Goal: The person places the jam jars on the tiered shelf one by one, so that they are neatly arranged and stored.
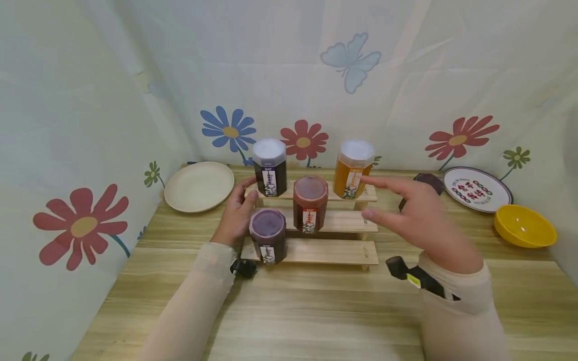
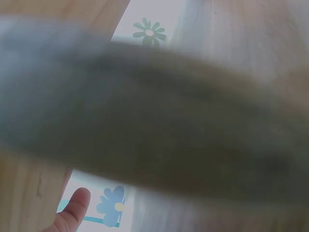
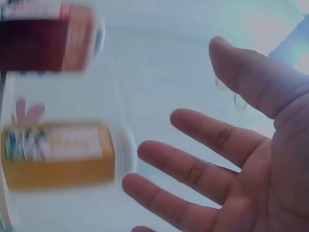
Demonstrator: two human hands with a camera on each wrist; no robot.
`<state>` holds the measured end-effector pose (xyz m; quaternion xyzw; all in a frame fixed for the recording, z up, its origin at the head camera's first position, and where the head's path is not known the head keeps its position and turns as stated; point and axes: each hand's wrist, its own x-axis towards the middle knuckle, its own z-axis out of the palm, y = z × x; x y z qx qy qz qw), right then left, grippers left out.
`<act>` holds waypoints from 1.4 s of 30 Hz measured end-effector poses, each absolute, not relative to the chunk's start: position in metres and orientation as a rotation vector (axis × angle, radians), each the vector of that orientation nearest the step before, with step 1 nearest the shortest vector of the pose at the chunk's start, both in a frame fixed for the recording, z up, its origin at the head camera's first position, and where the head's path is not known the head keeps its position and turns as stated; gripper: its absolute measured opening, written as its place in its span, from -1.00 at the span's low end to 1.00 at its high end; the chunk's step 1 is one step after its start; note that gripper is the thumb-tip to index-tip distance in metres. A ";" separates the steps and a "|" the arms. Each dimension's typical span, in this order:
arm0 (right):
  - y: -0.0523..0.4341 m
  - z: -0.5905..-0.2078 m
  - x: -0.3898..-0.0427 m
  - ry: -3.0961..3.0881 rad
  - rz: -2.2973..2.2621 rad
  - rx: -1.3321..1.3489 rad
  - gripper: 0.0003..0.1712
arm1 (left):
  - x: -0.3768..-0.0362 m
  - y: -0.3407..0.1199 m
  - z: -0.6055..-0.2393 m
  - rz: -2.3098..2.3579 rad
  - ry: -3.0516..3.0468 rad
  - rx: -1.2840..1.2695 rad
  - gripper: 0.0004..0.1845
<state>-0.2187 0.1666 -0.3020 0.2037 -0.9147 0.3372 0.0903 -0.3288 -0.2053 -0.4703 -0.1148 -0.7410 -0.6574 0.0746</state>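
Note:
A three-step wooden rack stands mid-table. Its top step bears a dark jar with a white lid and an orange-yellow jar. On the middle step stands a reddish jar, and a purple-lidded jar is on the lowest step at left. My left hand is at the rack's left end beside the dark jar; whether it grips the rack is hidden. In the left wrist view its thumb shows beside wood. My right hand has spread fingers, apart from the orange-yellow jar.
A cream plate lies at the back left. Behind my right hand is a partly hidden dark-lidded jar. To its right are a printed white plate and a yellow bowl. A flowered curtain hangs behind.

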 end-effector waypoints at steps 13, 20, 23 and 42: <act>0.252 -0.323 -0.276 -3.032 0.991 -0.009 -0.02 | -0.328 -0.203 -0.468 -1.971 -2.235 -0.324 -0.52; 0.276 -0.345 -0.292 -3.029 1.066 -0.250 0.01 | -0.326 -0.204 -0.467 -1.973 -2.243 -0.310 -0.53; 0.284 -0.356 -0.297 -3.015 1.107 -0.302 -0.01 | -0.326 -0.204 -0.467 -1.988 -2.230 -0.315 -0.52; 0.294 -0.383 -0.312 -2.972 1.175 -0.342 0.00 | -0.327 -0.203 -0.468 -2.005 -2.235 -0.290 -0.52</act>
